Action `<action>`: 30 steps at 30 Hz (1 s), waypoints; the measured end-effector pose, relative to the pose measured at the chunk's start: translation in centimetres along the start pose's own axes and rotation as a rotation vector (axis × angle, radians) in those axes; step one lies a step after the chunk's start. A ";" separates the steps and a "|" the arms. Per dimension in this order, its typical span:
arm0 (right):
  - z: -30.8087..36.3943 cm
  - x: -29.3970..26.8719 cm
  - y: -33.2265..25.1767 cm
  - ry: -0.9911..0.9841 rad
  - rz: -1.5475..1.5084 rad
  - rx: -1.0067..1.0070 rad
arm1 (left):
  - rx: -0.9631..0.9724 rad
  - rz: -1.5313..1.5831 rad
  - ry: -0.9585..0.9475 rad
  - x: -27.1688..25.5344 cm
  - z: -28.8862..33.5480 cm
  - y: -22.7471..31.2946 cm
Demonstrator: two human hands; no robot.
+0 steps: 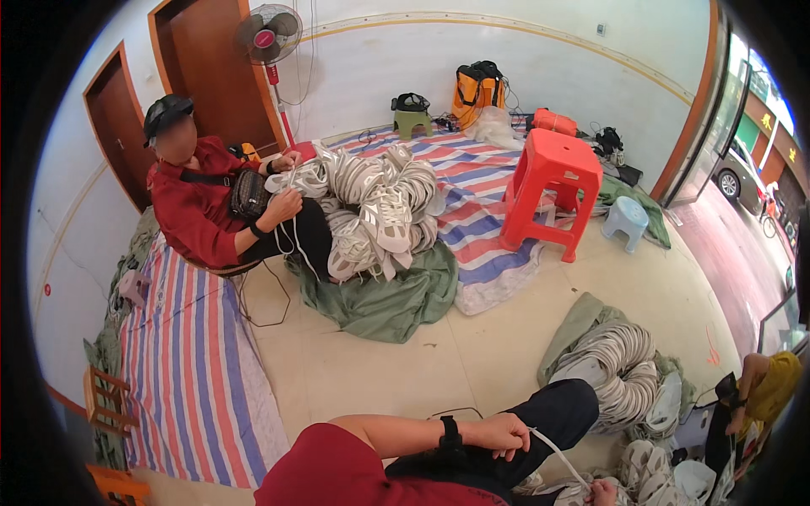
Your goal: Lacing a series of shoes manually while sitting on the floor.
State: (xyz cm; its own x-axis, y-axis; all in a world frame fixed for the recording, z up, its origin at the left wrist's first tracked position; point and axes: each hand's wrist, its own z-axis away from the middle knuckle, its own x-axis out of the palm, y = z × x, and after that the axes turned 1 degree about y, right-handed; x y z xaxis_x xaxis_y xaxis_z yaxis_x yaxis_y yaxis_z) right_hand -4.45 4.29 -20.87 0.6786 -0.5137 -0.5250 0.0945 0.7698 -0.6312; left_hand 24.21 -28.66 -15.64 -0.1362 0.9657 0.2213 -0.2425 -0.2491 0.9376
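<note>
My left hand (498, 433), a black band on its wrist, is closed above my dark trouser leg. A white shoelace (557, 453) runs taut from its fingers down to my right hand (602, 492), which is partly cut off by the lower edge. My right fingers are closed where the lace meets them. Just left of that hand lies part of a pale shoe (548, 489), mostly hidden by my leg. More beige and white shoes (650, 468) are heaped to the right of my right hand.
Bundled shoe parts (620, 363) lie on green cloth beyond my knee. Across the floor a person in red (198, 185) handles laces beside a big shoe pile (380, 202). A red stool (553, 185), a small blue stool (626, 223) and striped sheeting (194, 354) stand or lie around. Another person (768, 388) works at right.
</note>
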 end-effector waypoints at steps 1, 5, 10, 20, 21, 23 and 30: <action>0.0 0.1 0.0 0.002 -0.003 0.002 | -0.002 -0.002 -0.003 -0.2 -0.1 0.0; -0.7 -0.3 0.9 0.027 -0.020 0.008 | -0.047 -0.020 -0.030 -0.3 -0.2 0.3; -0.4 -0.3 0.2 -0.005 0.056 0.023 | -0.066 0.020 -0.013 -0.4 -0.1 0.1; -0.4 0.1 -0.5 -0.035 -0.017 0.091 | -0.080 0.033 -0.015 -1.0 -0.1 0.0; -0.2 0.1 -0.5 -0.032 -0.078 0.136 | -0.071 0.027 -0.023 -0.9 -0.3 -0.1; -1.0 -0.3 0.6 -0.033 -0.089 0.131 | -0.046 0.066 0.001 -0.6 -0.4 -0.2; -0.3 0.2 -1.0 0.006 0.021 0.005 | -0.048 -0.005 0.009 -0.6 0.0 0.2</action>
State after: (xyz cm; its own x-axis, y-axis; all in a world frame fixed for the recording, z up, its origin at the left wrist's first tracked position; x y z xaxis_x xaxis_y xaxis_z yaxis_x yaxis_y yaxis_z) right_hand -4.61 3.32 -20.56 0.6762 -0.4997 -0.5414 0.0836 0.7821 -0.6175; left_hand 24.28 -29.31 -15.59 -0.1431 0.9664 0.2137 -0.2894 -0.2474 0.9247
